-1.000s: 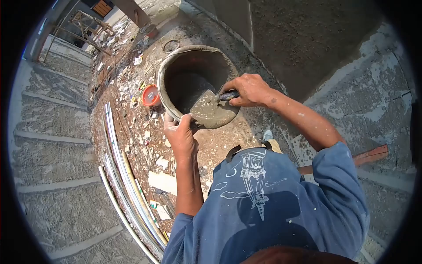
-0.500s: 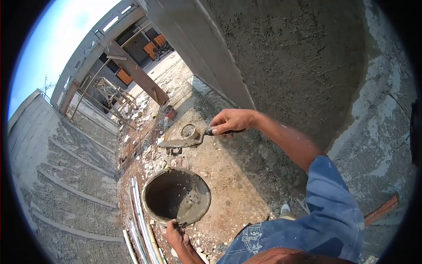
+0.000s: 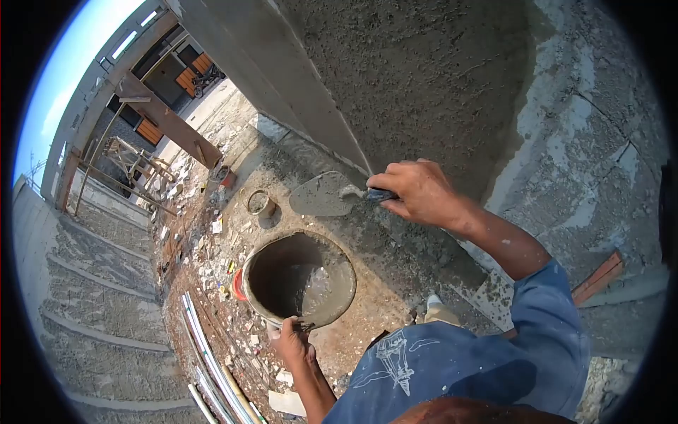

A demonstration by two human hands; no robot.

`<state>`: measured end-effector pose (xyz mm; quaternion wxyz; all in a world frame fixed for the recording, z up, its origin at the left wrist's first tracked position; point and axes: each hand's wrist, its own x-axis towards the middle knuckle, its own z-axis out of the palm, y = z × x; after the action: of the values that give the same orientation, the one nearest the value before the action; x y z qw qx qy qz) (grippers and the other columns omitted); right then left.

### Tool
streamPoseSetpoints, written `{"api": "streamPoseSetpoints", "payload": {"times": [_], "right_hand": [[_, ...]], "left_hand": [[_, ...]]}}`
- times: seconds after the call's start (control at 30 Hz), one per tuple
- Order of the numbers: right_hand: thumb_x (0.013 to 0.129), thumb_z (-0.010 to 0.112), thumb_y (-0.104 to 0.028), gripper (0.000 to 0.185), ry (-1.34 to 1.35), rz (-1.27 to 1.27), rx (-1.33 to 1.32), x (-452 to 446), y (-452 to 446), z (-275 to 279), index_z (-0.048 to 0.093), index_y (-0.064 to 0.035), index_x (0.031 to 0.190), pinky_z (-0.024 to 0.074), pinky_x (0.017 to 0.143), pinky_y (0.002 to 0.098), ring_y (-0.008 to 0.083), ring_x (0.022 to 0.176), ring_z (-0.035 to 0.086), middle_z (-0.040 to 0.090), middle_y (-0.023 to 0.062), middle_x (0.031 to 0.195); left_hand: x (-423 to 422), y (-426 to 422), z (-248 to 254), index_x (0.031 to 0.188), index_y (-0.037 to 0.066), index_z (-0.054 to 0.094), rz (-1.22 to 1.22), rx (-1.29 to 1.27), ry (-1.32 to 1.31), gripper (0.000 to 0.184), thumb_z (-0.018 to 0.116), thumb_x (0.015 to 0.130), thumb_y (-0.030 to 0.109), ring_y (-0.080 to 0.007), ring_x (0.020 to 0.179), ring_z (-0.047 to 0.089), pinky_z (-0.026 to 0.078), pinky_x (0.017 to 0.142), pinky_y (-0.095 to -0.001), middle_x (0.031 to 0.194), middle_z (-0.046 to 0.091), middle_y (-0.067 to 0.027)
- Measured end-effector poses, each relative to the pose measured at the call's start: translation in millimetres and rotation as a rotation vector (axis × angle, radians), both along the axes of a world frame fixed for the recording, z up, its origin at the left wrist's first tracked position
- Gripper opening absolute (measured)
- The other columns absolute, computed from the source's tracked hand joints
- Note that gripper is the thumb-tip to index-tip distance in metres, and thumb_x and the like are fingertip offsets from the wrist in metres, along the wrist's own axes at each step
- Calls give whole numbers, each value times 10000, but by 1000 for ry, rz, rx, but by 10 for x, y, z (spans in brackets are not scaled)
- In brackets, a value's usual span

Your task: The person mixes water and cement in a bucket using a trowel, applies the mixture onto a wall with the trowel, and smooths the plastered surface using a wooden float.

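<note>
My right hand is closed round the dark handle of a trowel. The trowel's broad, mortar-smeared blade points left, close to the lower edge of the wall. Wet grey plaster covers much of that wall, with a paler rough patch to its right. Below, my left hand grips the near rim of a large round bucket, which is tilted. Inside the bucket, wet mortar lies on the right side; the left part is in deep shadow.
A small mortar-caked pail stands beyond the bucket, and another bucket farther back. Long pipes lie at lower left near rubble. A reddish board leans at right. A wooden trestle stands far left.
The trowel has moved from above the bucket towards the plastered wall, and its blade has turned to show its broad face. My left hand keeps its hold on the bucket. The view has shifted right.
</note>
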<state>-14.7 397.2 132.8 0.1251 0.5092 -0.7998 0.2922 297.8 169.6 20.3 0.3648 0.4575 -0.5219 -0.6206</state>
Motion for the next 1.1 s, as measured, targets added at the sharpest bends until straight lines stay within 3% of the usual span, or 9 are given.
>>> {"api": "streamPoseSetpoints", "payload": {"times": [0.13, 0.23, 0.3, 0.43, 0.57, 0.63, 0.83, 0.9, 1.1], "right_hand": [[857, 602, -161, 111, 348, 111, 164, 845, -574, -1034, 660, -102, 931, 447, 732, 389, 230, 839, 650, 646, 49, 866], [846, 600, -177, 115, 427, 165, 358, 1537, -621, -839, 640, -103, 925, 440, 704, 339, 177, 852, 639, 603, 30, 818], [834, 610, -180, 108, 504, 134, 156, 1753, -584, -596, 639, -98, 898, 438, 714, 311, 161, 819, 641, 593, 29, 784], [829, 626, -201, 138, 664, -4, 540, 1829, -704, -482, 666, -89, 899, 475, 661, 338, 201, 754, 667, 619, 44, 733], [805, 667, -237, 238, 130, 199, 642, 1830, -759, -648, 730, -115, 999, 561, 787, 427, 298, 887, 718, 732, 115, 877], [776, 688, -256, 320, -16, 259, 597, 1906, -765, -867, 737, -139, 1071, 562, 806, 433, 304, 896, 717, 744, 108, 915], [735, 723, -291, 424, -322, 391, 436, 2327, -1020, -1084, 737, -197, 1148, 551, 847, 464, 322, 927, 713, 750, 113, 980], [744, 715, -280, 431, -395, 459, 403, 2394, -1102, -1057, 729, -168, 1160, 540, 888, 456, 330, 995, 701, 744, 136, 1015], [806, 719, -381, 418, -489, 695, 158, 1980, -1096, -754, 719, -152, 1156, 537, 827, 450, 321, 900, 704, 734, 108, 905]], "left_hand": [[-31, 309, 145, 1168, 44, 575, -130, 47, 205, 392, 626, 785, -21, -113, 700, 593, 514, 575, -261, 917, 617, -16], [216, 335, 113, 1157, 49, 567, -177, 46, 248, 366, 626, 801, -12, -131, 757, 621, 561, 625, -276, 949, 625, -32], [505, 285, 105, 1163, 50, 565, -179, 53, 200, 364, 623, 809, -13, -126, 753, 623, 558, 613, -262, 951, 626, -35], [805, 425, 183, 1145, 42, 579, -181, -5, 263, 339, 625, 819, -37, -118, 747, 623, 536, 607, -267, 914, 637, -35], [1054, 441, 99, 1143, 40, 584, -153, -93, 351, 341, 629, 817, -51, -103, 735, 623, 510, 611, -248, 913, 644, -30], [1239, 453, 125, 1177, -25, 593, -144, -36, 333, 364, 612, 818, -80, -117, 871, 610, 492, 810, -254, 1028, 652, -62], [1573, 445, 261, 1097, 5, 593, 30, -25, 203, 290, 636, 818, -63, -102, 730, 602, 503, 666, -234, 925, 647, -56], [1647, 435, 352, 1183, 6, 560, 120, 8, 206, 397, 617, 797, -67, -140, 703, 631, 551, 587, -251, 981, 656, -89], [1715, 416, 554, 1072, 7, 591, 224, 33, 181, 255, 636, 826, 56, -202, 733, 656, 613, 658, -379, 870, 634, -84]]}}
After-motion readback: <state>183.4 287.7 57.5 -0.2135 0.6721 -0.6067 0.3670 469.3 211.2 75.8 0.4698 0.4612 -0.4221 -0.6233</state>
